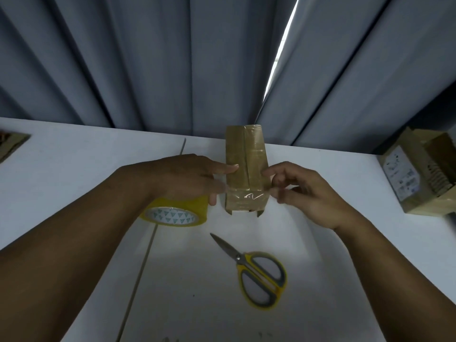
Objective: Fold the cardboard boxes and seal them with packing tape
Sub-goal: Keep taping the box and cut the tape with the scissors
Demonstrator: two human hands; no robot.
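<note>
A small brown cardboard box (246, 166) lies on the white table (74, 169), its long side pointing away from me. Clear tape runs over its top seam and a strip wraps across its near end. My left hand (195, 176) touches the box's left side with its fingertips. My right hand (303, 191) presses the tape strip's end against the box's right side with curled fingers. A yellow roll of packing tape (175, 213) lies flat under my left wrist.
Yellow-handled scissors (256, 272) lie shut on the table in front of me. A bigger taped cardboard box (419, 178) with a label stands at the right edge. A flat cardboard piece (9, 144) shows at the far left. Grey curtains (172, 58) hang behind the table.
</note>
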